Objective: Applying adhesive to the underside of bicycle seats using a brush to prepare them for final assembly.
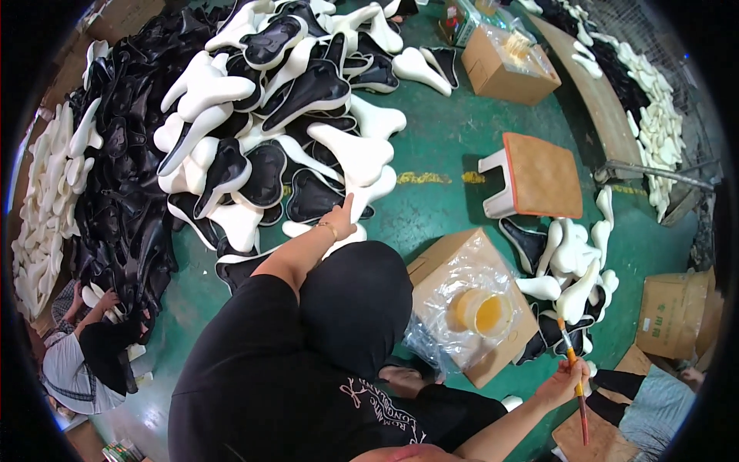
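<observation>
My left arm reaches to the near edge of a large heap of bicycle saddles, and my left hand (pixel 339 219) is at a white saddle (pixel 369 189) there, index finger stretched out. The other fingers are partly hidden, and no grip on the saddle shows. At the lower right, my right hand (pixel 568 383) is closed around the handle of a paintbrush (pixel 571 350). Its bristles point up to the tip of a white saddle (pixel 577 294) in a smaller pile; whether they touch cannot be told. Between my arms a tub of yellow liquid (pixel 493 313) sits on a plastic-covered cardboard box (pixel 493 362).
A stool with a brown top (pixel 543 175) stands right of centre. Behind it is an open carton (pixel 500 73). Black saddle shells (pixel 115 169) are heaped at left. Co-workers sit at the lower left (pixel 77 369) and lower right (pixel 654 408). A board (pixel 589 85) runs along the right.
</observation>
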Available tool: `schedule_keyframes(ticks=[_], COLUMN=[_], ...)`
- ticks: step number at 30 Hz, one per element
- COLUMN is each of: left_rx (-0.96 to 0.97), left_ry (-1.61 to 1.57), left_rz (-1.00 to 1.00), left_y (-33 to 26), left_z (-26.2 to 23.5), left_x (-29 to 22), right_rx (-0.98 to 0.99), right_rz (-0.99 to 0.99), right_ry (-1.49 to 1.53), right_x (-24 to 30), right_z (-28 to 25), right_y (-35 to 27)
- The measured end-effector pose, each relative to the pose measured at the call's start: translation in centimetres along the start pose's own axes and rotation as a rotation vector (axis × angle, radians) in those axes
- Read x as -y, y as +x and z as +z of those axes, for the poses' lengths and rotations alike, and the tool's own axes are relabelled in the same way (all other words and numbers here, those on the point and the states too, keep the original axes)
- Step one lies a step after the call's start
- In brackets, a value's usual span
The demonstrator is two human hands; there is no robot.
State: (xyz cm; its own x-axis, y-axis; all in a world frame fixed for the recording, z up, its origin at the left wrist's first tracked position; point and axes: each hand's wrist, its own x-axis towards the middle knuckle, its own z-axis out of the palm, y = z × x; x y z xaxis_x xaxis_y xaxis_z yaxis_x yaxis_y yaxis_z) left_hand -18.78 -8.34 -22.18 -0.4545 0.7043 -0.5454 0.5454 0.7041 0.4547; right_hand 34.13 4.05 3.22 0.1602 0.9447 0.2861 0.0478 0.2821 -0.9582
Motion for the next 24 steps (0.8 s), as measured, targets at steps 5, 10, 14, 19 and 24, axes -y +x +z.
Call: schedule_keyframes(ticks=[5,10,14,19,24], left_rx=[0.154,0.259,0.341,0.173,0.098], left_ry=[-0.676,-1.274,-1.560,-1.400,-1.521], left_rz=[-0.019,0.157,0.719,1.118,0.775], left_y=[-0.4,-9.9,-18.8,-23.4,-25.2], left_z=[-7.2,-15.5,-18.5,-20.8,-18.9], left_x=[0.7,-1.5,-4.1,-8.3,-14.3], right_rx=[0.011,0.084,0.105,0.287,0.338], right_rz=[-0.005,-0.078,-0.137,-0.164,-0.075], right_ry=[0.075,0.131,0.154,-0.019,-0.256], right_x=[1.6,2.7,3.7,2.8,0.4], right_z=[2.5,1.4,1.7,1.9,4.8], right_y=[-0.4,-1.0,-1.9,-2.2,-3.8])
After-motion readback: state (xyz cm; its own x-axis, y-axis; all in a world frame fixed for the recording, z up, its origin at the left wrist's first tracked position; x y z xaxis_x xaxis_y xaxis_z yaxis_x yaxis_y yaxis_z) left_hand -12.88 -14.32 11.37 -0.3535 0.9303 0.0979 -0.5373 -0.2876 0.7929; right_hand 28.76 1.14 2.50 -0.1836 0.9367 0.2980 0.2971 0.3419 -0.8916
